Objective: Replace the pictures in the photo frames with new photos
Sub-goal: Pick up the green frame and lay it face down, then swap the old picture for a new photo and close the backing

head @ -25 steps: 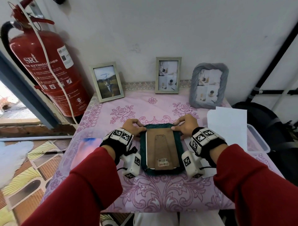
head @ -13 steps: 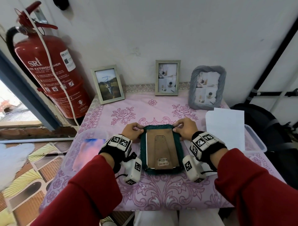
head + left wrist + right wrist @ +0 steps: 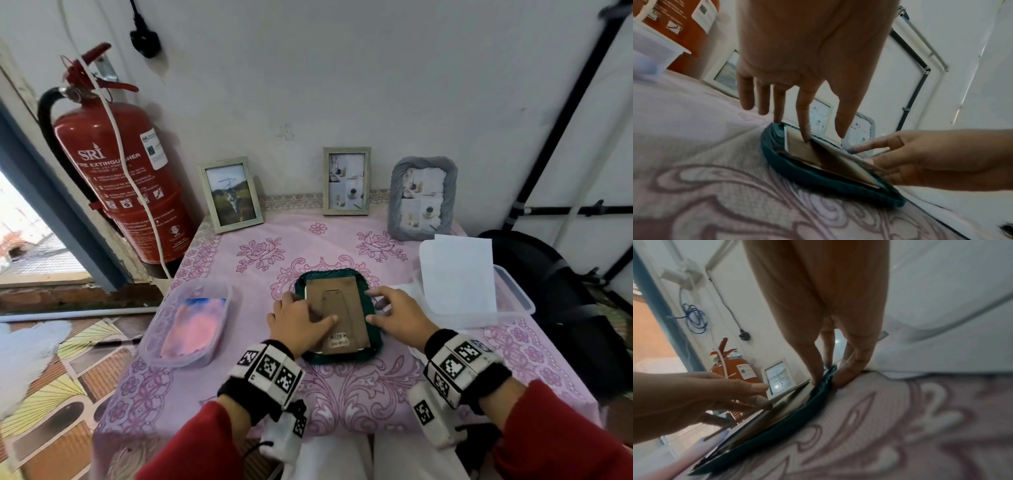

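A dark green photo frame [image 3: 371, 346] lies face down in the middle of the pink tablecloth [image 3: 359, 387], its brown backing board [image 3: 342, 305] facing up. My left hand [image 3: 308, 310] lies on the board's left half with straight fingers; the left wrist view shows a fingertip [image 3: 805, 138] pressing on the board [image 3: 797, 146]. My right hand [image 3: 376, 306] is at the frame's right side. In the right wrist view its thumb [image 3: 815, 366] sits inside the green rim [image 3: 824, 382] and its fingers [image 3: 851, 371] outside, pinching it.
Three framed pictures lean on the wall at the back: one on the left [image 3: 231, 193], one in the middle [image 3: 346, 181], a grey one [image 3: 423, 198]. A clear tub [image 3: 154, 329] holds a pink-blue photo. Another tub [image 3: 520, 298] holds white paper [image 3: 459, 274]. A fire extinguisher [image 3: 126, 178] stands left.
Both hands have come down from the frame's top corners to its middle. My left hand now lies on the backing board, and my right hand is at the right rim.
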A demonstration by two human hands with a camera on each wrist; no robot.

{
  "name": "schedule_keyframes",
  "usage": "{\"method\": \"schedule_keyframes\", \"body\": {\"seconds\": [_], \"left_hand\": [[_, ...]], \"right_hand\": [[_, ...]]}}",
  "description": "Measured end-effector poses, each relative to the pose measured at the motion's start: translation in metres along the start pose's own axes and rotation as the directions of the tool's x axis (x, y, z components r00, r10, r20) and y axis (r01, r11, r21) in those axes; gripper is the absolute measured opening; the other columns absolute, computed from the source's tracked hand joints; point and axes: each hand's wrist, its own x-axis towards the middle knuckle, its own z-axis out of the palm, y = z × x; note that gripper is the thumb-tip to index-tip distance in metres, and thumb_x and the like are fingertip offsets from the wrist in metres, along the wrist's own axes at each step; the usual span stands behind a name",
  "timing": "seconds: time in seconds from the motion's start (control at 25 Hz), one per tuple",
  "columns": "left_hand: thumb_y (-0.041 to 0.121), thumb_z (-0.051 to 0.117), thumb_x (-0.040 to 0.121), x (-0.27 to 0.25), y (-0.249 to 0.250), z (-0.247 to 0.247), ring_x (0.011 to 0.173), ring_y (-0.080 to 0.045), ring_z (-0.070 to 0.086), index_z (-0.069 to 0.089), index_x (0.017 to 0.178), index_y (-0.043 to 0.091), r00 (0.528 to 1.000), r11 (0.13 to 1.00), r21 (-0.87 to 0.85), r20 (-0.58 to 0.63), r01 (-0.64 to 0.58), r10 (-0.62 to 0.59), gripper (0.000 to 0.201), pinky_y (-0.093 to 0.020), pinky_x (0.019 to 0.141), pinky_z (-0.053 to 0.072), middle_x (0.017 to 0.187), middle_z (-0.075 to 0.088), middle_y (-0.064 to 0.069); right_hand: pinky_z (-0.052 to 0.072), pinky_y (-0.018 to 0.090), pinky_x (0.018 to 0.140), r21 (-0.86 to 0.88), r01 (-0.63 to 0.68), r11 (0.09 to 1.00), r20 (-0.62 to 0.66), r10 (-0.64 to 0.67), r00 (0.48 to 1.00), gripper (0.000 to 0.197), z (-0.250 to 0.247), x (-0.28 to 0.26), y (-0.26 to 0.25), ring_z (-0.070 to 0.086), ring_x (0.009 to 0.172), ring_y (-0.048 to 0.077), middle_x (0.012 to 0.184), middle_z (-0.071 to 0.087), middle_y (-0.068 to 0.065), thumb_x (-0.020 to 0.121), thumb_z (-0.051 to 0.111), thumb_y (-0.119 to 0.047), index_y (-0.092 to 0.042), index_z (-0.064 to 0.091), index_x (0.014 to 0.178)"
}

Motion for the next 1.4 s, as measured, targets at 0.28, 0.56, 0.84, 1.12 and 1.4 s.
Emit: {"method": "schedule_keyframes", "body": {"seconds": [0.28,0.56,0.84,1.12,1.4], "left_hand": [[0.06,0.073,0.064,-0.005,0.007,0.009,0.122,-0.026,0.034,0.063,0.09,0.019,0.994,0.991,-0.095,-0.041,0.097,-0.101,0.049,-0.038,0.102,0.027,0.128,0.036,-0.005],[0.046,0.08,0.063,-0.008,0.008,0.007,0.117,-0.023,0.039,0.063,0.09,0.021,0.985,0.96,-0.276,-0.14,0.056,-0.098,0.041,-0.036,0.103,0.035,0.117,0.04,-0.003],[0.02,0.082,0.068,-0.007,-0.004,0.007,0.085,-0.019,0.062,0.062,0.097,0.003,0.989,0.799,-0.601,-0.101,0.024,-0.106,0.039,-0.029,0.077,0.053,0.102,0.066,-0.014],[0.008,0.078,0.072,-0.014,-0.014,0.004,0.08,-0.02,0.06,0.049,0.117,0.009,0.994,0.671,-0.742,-0.082,-0.008,-0.079,0.054,-0.03,0.064,0.056,0.091,0.058,-0.007],[0.001,0.076,0.073,-0.016,-0.032,-0.007,0.092,-0.031,0.062,0.052,0.125,0.008,0.985,0.636,-0.768,-0.156,-0.074,-0.075,0.058,-0.045,0.084,0.055,0.103,0.062,-0.021]], "right_hand": [[0.04,0.005,0.061,0.132,-0.018,0.991,0.042,0.013,0.999,0.047,0.002,-0.009,0.01,0.043,0.066,0.004,0.082,0.042,-0.004,0.082,0.069,-0.007,-0.007,0.055,0.126],[0.041,0.006,0.064,0.108,0.016,0.994,0.005,-0.017,1.0,0.043,0.007,-0.005,0.011,0.046,0.073,0.011,0.091,0.048,0.008,0.084,0.068,-0.01,-0.006,0.057,0.125],[0.04,0.002,0.062,0.088,0.046,0.995,-0.015,-0.045,0.999,0.045,0.01,-0.007,0.011,0.043,0.07,0.006,0.09,0.042,0.004,0.08,0.072,-0.013,-0.011,0.059,0.123],[0.036,0.009,0.07,0.043,0.041,0.998,-0.005,-0.04,0.999,0.047,0.013,-0.005,0.014,0.041,0.075,0.011,0.099,0.039,0.007,0.08,0.073,-0.017,-0.015,0.058,0.125],[0.037,0.006,0.068,0.07,0.029,0.997,-0.013,-0.029,1.0,0.051,0.014,-0.006,0.016,0.043,0.07,0.002,0.1,0.039,0.007,0.077,0.075,-0.016,-0.016,0.058,0.124]]}}
